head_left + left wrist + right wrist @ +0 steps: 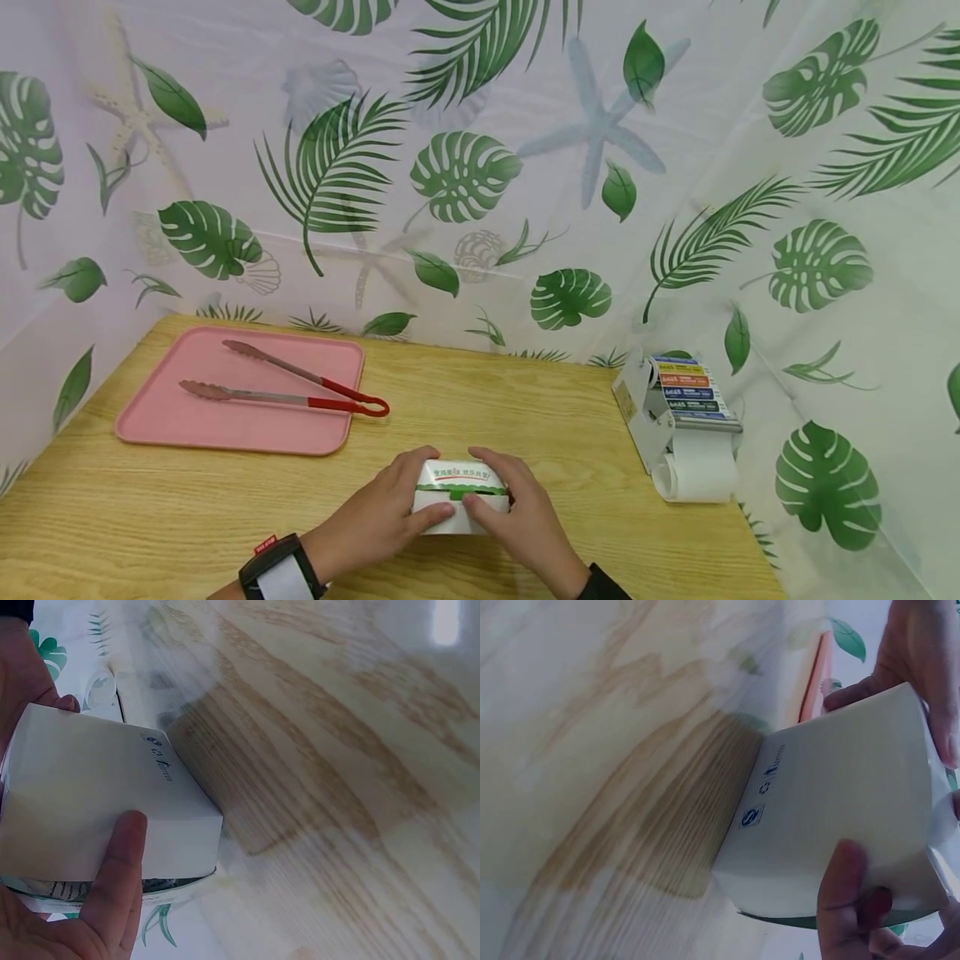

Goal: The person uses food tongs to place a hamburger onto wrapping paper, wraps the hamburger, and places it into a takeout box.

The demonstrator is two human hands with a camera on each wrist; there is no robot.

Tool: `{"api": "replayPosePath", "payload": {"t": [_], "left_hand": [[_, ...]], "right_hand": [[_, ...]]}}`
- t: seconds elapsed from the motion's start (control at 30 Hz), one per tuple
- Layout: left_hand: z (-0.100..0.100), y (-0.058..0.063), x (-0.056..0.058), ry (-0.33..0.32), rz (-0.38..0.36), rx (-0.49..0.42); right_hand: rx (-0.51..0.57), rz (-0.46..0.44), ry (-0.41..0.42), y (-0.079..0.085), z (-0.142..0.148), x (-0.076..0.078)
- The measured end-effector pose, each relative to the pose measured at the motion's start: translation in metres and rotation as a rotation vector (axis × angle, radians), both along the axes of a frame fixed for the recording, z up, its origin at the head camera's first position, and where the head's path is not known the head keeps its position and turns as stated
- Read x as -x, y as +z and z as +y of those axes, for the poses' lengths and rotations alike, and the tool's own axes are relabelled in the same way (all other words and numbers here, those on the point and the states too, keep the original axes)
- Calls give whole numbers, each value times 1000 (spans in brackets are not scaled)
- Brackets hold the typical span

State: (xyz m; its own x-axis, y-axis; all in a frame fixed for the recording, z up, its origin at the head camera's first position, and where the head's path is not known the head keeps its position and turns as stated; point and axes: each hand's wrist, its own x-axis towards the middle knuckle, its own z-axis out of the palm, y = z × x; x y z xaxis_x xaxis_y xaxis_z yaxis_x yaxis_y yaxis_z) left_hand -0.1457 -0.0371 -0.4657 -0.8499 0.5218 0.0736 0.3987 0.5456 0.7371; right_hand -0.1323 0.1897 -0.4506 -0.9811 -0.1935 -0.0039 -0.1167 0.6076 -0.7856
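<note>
A small white paper food box [462, 517] with a green scalloped trim and printed lettering sits near the front of the wooden table. My left hand [382, 506] grips its left side, thumb along the front. My right hand [517, 508] holds the right side, its thumb by the green tab at the lid's front edge. In the left wrist view the box [97, 795] shows a plain white face with small blue print, and a finger lies across its edge. The right wrist view has the box [832, 802] close over the wood, between both hands.
A pink tray [258, 433] stands at the back left, with red-handled metal tongs [337, 404] lying across it, handles past its right edge. At the right is a label dispenser [678, 417] with a white roll. Leaf-patterned sheeting [465, 175] backs the table [480, 392].
</note>
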Motion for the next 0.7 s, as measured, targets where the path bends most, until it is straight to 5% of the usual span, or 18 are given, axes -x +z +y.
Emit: {"api": "replayPosePath", "payload": {"t": [0.27,0.7], "left_hand": [[0,0,1,-22,-25,-25],[0,-3,4,-8,-104,-91]], "right_hand": [[76,-65,-28,6,-1,1],[-11,-16,-23,1,-3,0]]}}
